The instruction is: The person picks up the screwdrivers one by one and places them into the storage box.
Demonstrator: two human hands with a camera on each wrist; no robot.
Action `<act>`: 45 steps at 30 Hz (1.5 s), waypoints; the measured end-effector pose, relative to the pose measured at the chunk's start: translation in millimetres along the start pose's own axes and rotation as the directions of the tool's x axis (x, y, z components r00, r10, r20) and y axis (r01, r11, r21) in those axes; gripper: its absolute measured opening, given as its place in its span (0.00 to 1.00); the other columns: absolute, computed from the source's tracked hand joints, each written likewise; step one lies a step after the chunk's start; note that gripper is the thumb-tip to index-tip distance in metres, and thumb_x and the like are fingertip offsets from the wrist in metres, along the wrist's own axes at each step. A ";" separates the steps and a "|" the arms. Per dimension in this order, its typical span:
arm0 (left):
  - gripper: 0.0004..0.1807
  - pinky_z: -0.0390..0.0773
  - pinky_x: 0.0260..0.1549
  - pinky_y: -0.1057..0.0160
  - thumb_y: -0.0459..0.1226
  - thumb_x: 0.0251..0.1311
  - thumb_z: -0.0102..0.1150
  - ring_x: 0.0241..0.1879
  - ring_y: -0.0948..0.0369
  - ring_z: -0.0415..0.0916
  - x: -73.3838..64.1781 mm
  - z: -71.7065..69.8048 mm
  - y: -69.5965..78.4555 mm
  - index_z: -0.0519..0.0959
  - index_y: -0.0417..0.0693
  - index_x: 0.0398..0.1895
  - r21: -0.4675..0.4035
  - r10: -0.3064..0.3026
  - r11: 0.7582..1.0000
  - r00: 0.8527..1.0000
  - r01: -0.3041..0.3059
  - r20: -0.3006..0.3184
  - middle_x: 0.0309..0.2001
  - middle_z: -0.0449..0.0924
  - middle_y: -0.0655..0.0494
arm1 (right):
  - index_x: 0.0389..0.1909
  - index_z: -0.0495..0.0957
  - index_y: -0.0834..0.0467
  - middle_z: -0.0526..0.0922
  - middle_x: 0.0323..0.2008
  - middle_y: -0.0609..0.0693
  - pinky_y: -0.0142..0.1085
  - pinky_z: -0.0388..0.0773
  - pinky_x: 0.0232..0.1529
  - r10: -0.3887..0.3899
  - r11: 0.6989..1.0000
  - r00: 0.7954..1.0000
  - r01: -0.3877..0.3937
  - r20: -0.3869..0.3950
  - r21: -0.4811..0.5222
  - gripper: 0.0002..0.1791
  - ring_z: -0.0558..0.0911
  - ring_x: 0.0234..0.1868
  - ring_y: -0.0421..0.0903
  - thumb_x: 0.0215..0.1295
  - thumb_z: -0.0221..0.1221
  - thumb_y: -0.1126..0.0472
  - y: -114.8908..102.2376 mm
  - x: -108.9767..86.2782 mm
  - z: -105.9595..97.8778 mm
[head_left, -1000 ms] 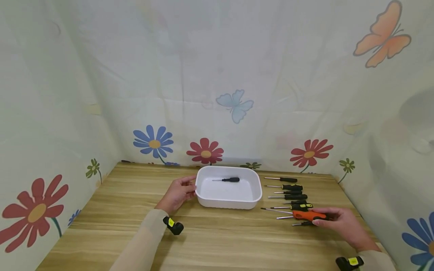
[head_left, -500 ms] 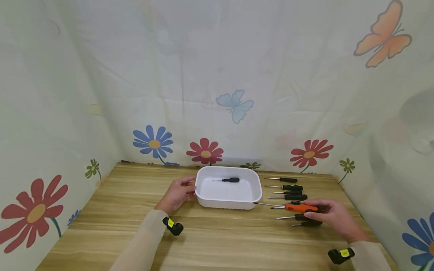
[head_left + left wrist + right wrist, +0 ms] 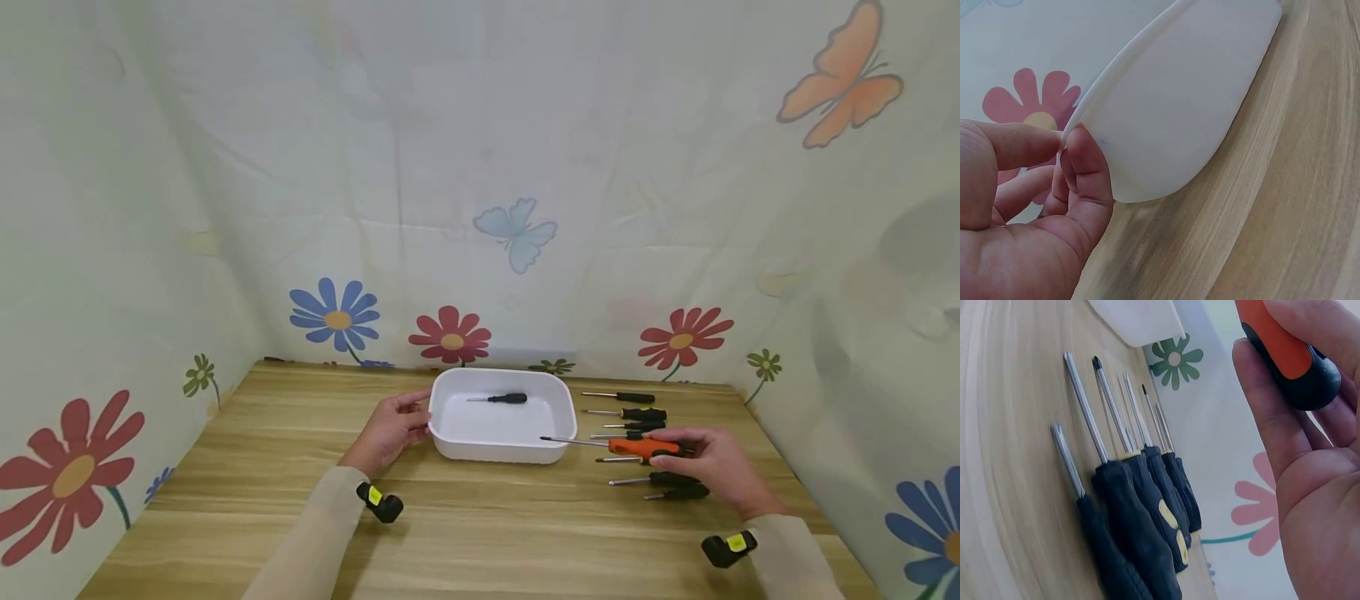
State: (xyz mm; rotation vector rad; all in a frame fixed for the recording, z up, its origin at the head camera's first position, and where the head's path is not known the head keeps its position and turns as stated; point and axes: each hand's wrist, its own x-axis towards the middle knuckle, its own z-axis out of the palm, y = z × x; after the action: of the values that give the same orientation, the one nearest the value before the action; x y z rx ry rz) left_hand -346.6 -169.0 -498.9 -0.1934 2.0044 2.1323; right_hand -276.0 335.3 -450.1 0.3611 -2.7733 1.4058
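The right hand (image 3: 708, 468) grasps the orange screwdriver (image 3: 643, 447) by its handle, between thumb and fingers; its shaft points left, the tip overlapping the near right corner of the white tray (image 3: 487, 452) in the head view. The left hand (image 3: 386, 433) pinches the tray's left rim. Inside lies a small black screwdriver (image 3: 510, 398); dark-handled screwdrivers (image 3: 643, 414) lie to the right.

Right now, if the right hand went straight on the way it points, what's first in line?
Likely the white tub: the right hand points leftward along the orange-and-black screwdriver, whose tip overlaps the tub in the head view. Depth is unclear; it may clear the rim.
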 end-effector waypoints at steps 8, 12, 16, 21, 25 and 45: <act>0.26 0.84 0.53 0.56 0.28 0.69 0.60 0.42 0.54 0.78 -1.0 -0.5 -1.5 0.76 0.52 0.69 -0.015 -0.006 1.000 1.000 0.006 -0.001 0.48 0.75 0.46 | 0.55 0.86 0.54 0.85 0.54 0.60 0.33 0.84 0.39 -0.025 0.999 1.000 0.025 -0.003 0.025 0.25 0.84 0.40 0.42 0.56 0.75 0.51 -6.6 12.0 10.4; 0.27 0.84 0.51 0.57 0.29 0.68 0.60 0.41 0.55 0.78 -0.3 -1.4 -1.4 0.75 0.51 0.70 -0.022 -0.002 1.000 1.000 0.003 0.009 0.47 0.75 0.47 | 0.55 0.87 0.52 0.85 0.52 0.58 0.34 0.84 0.37 -0.043 0.999 0.999 0.043 0.011 0.028 0.23 0.83 0.39 0.42 0.57 0.74 0.53 -11.0 19.1 13.7; 0.27 0.84 0.50 0.58 0.29 0.68 0.60 0.41 0.55 0.78 0.1 -2.0 -1.5 0.75 0.50 0.71 -0.026 -0.003 1.000 1.000 0.003 0.015 0.47 0.75 0.47 | 0.55 0.87 0.52 0.86 0.50 0.55 0.36 0.84 0.36 -0.078 0.996 0.997 0.077 0.023 0.045 0.23 0.83 0.39 0.43 0.57 0.75 0.54 -13.6 25.6 16.5; 0.27 0.85 0.51 0.58 0.29 0.68 0.61 0.41 0.55 0.79 -0.3 -2.1 -0.9 0.75 0.50 0.70 -0.027 -0.005 1.000 1.000 0.005 0.014 0.48 0.75 0.46 | 0.54 0.87 0.54 0.87 0.50 0.55 0.36 0.85 0.34 -0.101 0.994 0.995 0.100 0.019 0.051 0.25 0.84 0.35 0.43 0.55 0.75 0.51 -17.1 33.8 18.5; 0.27 0.84 0.52 0.57 0.28 0.68 0.61 0.41 0.55 0.79 -0.1 -1.5 -0.3 0.76 0.50 0.70 -0.023 -0.003 1.000 1.000 0.004 0.013 0.48 0.75 0.46 | 0.55 0.87 0.53 0.86 0.52 0.56 0.36 0.85 0.36 -0.088 0.994 0.996 0.086 0.031 0.065 0.25 0.84 0.36 0.44 0.55 0.75 0.51 -19.9 41.3 20.2; 0.28 0.84 0.50 0.58 0.28 0.68 0.61 0.40 0.55 0.79 1.8 -1.9 -2.1 0.75 0.51 0.70 -0.024 0.012 1.000 1.000 -0.011 0.021 0.47 0.75 0.46 | 0.52 0.88 0.51 0.87 0.46 0.55 0.37 0.81 0.37 -0.081 0.997 0.994 0.082 0.079 -0.009 0.23 0.79 0.37 0.50 0.55 0.76 0.49 -42.9 81.3 27.7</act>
State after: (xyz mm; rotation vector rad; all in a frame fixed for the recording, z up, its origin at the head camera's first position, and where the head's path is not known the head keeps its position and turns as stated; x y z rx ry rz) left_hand -347.9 -170.7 -501.5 -0.1629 1.9744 2.1563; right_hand -343.5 272.5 -423.3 0.5340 -2.7915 1.3854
